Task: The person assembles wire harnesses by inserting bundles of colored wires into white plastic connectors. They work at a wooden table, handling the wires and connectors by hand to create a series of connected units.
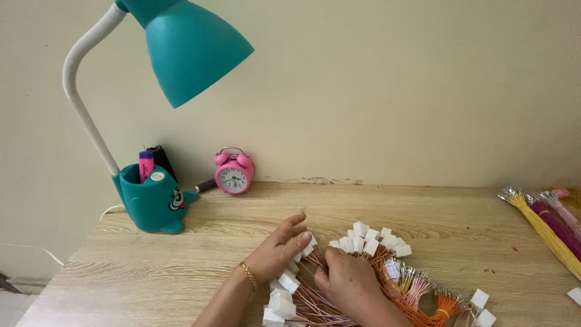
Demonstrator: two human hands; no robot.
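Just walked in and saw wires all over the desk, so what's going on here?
A person seated at a wooden desk is working both hands into a heap of thin orange and pink wires with white connectors. The left hand, with a gold bracelet at the wrist, rests fingers spread on the pile; the right hand is curled over the wires beside it. More yellow and purple wire bundles lie at the right edge. A teal lamp and a pink alarm clock stand behind.

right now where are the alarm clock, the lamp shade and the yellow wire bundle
alarm clock (233, 177), head view, on its white dial
lamp shade (190, 51), head view, on its teal outer side
yellow wire bundle (548, 233), head view, mid-length
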